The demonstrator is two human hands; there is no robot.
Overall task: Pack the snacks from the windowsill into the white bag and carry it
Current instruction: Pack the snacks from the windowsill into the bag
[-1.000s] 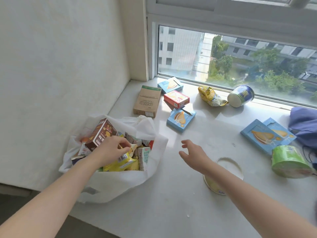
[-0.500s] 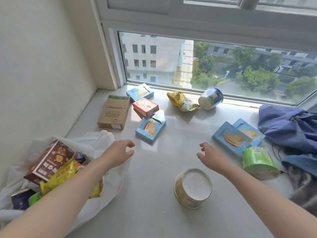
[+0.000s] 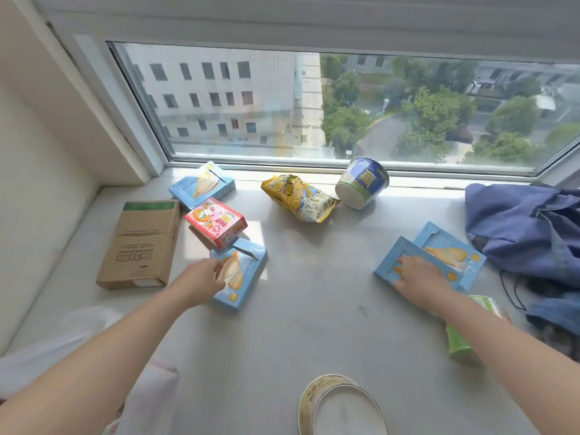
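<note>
Bright window [image 3: 314, 105] daylight — soft blur, edges perhaps warped.

At the far right we see a crumpled blue fabric bag [image 3: 518, 227], a thin black cord [image 3: 510, 290] trailing beside it. Through the white-framed glass window [image 3: 314, 105] we look down on a pale multi-storey building [image 3: 219, 95] and green trees [image 3: 439, 120].

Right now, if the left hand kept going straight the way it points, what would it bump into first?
The blue snack box lying right in front of the left hand. The hand seems to be at the box's edge, though whether they touch is unclear.
</note>
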